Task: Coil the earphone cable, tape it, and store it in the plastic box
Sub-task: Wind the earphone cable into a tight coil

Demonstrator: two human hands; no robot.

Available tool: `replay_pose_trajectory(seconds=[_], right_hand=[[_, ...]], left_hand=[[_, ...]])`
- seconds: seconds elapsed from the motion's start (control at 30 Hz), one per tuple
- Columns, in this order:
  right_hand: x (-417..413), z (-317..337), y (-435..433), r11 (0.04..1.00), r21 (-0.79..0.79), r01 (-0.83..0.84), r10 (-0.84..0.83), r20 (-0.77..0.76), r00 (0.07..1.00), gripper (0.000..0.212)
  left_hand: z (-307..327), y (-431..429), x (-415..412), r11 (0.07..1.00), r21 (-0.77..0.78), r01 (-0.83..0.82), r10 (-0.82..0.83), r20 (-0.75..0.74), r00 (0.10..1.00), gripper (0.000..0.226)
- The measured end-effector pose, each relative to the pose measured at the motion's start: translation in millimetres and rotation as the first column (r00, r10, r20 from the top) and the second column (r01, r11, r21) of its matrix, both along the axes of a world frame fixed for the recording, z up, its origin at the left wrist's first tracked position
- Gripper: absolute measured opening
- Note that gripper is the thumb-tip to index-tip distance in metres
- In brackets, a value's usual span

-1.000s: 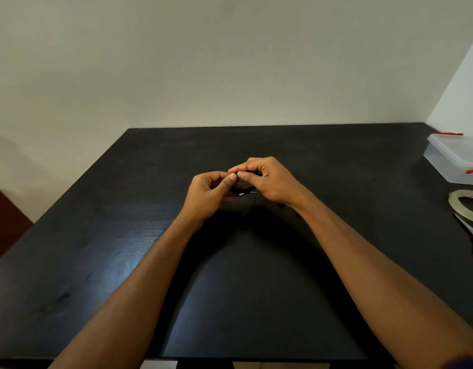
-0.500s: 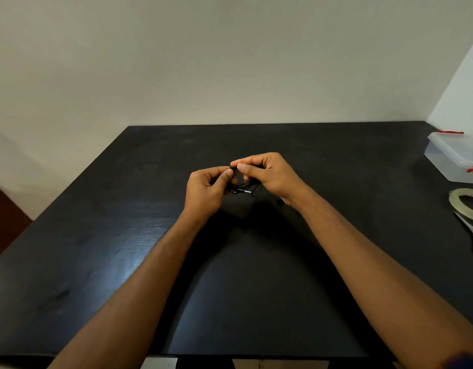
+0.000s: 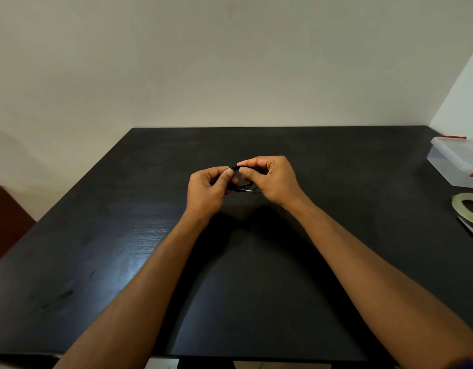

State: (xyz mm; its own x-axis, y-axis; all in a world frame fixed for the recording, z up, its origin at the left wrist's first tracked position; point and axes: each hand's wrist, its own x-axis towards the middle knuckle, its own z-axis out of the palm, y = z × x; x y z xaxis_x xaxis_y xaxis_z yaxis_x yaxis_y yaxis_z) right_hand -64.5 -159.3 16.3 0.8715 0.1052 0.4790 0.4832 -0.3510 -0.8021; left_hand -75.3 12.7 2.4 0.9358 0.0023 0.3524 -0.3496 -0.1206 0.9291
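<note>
Head view, one frame, looking down over a black table [image 3: 118,235] set against a pale wall [image 3: 230,62].

Hands: both are raised just above the table's middle and close together. The left hand [image 3: 206,190] pinches the cable [image 3: 243,186] between thumb and forefinger at the top of the loop, with its other fingers curled in. The right hand [image 3: 272,179] pinches the same loop just beside that point, thumb under and forefinger over, and its remaining fingers are curled round the right side of the coil. Both grasps are closed on the cable. The thumb tips of the two hands are near each other, almost touching.

Cable: it is black, gathered into a small round coil and held upright between the two hands, clear of the table. A short metal-tipped piece, which appears to be the plug, lies along the bottom of the coil. A thin loose strand hangs below the right hand. The number of turns cannot be read against the dark table.

Other items: a clear box [image 3: 454,166] with red clasps and its lid on stands at the far right edge, well apart from the hands. Nearer, along the same edge, lie the tape [image 3: 456,205] and, just beside it, red-handled scissors [image 3: 470,229], both partly cut off by the frame.
</note>
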Motion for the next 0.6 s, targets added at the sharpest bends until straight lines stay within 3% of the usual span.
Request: replay_pose_trajectory(seconds=[0.2, 0.37, 0.5, 0.6], right_hand=[[2, 2, -9, 0.999, -0.042, -0.034, 0.034, 0.0, 0.999, 0.019], [2, 1, -9, 0.991, -0.079, -0.104, 0.103, -0.014, 0.995, 0.02], [1, -4, -5, 0.994, -0.006, -0.112, 0.111, -0.054, 0.992, 0.021], [1, -5, 0, 0.992, 0.06, -0.114, 0.117, -0.067, 0.991, 0.022]], left_hand=[[0, 3, -2, 0.996, 0.009, 0.085, -0.085, -0.047, 0.995, 0.015], [0, 4, -2, 0.981, 0.109, 0.158, -0.16, 0.009, 0.987, 0.017], [-3, 6, 2, 0.967, 0.247, 0.053, -0.075, 0.079, 0.994, 0.022], [-4, 6, 2, 0.969, 0.246, -0.023, -0.005, 0.115, 0.993, 0.023]])
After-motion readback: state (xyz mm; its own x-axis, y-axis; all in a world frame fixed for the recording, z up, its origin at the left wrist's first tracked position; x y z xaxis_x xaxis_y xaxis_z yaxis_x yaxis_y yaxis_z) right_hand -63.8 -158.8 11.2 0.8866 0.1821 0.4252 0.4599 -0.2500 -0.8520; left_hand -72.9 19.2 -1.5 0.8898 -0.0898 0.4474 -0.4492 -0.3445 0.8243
